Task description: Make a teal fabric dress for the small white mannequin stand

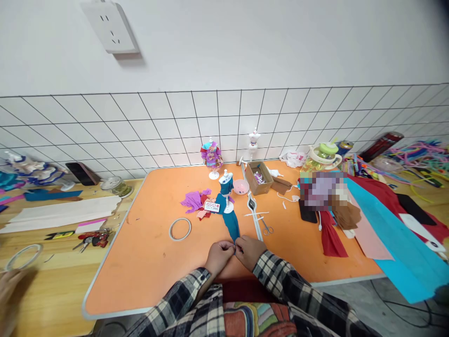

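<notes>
My left hand [218, 256] and my right hand [249, 251] meet at the near edge of the orange table [147, 262]. Both pinch the near end of a teal paper strip [232, 224]. The strip runs away from me to a small mannequin [226, 189] on a white stand, which wears teal. Both sleeves are plaid. A white tape ring [180, 229] lies left of the strip. Small scissors [267, 228] lie to its right, beside a long white ruler-like tool [255, 216].
Purple and red paper scraps [195, 200], a pink bowl [241, 187], a cardboard box [258, 177] and two more mannequins [211, 156] stand behind. Blue, red and brown sheets [389, 234] cover the right. Keys [91, 240] and a tape roll [21, 256] lie left.
</notes>
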`<state>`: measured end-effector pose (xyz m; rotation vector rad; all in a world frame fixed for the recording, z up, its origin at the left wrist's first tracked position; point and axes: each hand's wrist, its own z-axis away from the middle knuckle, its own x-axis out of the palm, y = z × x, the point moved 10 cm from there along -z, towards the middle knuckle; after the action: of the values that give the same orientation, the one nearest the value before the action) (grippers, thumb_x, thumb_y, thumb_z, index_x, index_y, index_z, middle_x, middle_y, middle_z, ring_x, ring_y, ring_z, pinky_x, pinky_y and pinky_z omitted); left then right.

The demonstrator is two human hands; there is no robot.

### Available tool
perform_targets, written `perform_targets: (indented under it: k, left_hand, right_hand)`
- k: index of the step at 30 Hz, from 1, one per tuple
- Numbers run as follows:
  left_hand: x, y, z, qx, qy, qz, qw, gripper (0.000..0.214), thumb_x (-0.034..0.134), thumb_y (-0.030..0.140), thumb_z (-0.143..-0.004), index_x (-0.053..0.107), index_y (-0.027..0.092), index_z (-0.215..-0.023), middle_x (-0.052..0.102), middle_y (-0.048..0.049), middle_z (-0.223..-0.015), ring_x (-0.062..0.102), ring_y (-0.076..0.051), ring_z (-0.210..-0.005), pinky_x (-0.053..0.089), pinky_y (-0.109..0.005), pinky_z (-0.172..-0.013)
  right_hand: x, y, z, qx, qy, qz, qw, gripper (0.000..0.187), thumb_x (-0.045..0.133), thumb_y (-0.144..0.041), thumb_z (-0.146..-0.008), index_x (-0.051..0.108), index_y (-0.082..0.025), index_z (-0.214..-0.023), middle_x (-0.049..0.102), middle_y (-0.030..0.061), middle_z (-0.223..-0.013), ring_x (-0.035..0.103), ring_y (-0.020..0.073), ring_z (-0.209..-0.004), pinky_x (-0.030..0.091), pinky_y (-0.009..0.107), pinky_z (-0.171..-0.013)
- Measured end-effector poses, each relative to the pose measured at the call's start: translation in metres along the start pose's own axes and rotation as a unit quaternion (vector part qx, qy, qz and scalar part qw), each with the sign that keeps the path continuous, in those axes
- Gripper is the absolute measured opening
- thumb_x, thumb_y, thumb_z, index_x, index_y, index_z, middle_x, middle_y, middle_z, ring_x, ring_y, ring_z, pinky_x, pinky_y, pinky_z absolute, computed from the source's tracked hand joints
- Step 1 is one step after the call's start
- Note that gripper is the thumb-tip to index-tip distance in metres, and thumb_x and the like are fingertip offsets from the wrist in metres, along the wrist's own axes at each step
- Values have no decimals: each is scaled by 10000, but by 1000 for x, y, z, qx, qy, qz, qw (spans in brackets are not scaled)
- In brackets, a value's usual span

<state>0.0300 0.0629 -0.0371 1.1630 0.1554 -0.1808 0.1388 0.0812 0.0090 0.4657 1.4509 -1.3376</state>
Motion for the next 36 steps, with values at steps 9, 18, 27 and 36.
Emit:
perform_targets:
  k: [9,18,27,36]
  left_hand:
    - [-1,-3,-3,-1,14,14,1000,213,608,355,-689,690,162,-652,700,-27,-672,615,-192,-687,448,-259,-664]
    - [-6,0,-1,2,24,7,1000,255,607,403,-699,690,166,-655,698,-28,-664,616,-194,-673,444,-263,-654]
    - [-3,2,-1,31,22,-43,998,191,601,334,-680,673,172,-611,669,-23,-626,589,-180,-632,424,-257,-618]
    - [-4,1,-5,54,23,-73,996,116,568,249,-644,629,175,-578,641,-21,-630,569,-170,-634,423,-261,-636]
  right_hand:
    - [3,21,-5,48,25,-126,991,169,511,-252,-819,679,-233,-830,707,-6,-840,635,140,-792,449,214,-693]
    - [-6,28,-3,60,48,-129,989,228,552,-279,-818,696,-230,-989,694,34,-958,632,166,-863,461,254,-757]
    - [0,16,-7,14,-1,-51,999,164,551,-289,-795,708,-246,-771,680,19,-796,608,163,-768,372,248,-638]
    - [4,8,-12,-13,-23,-31,999,106,562,-269,-754,662,-237,-769,682,19,-790,593,167,-744,312,253,-610]
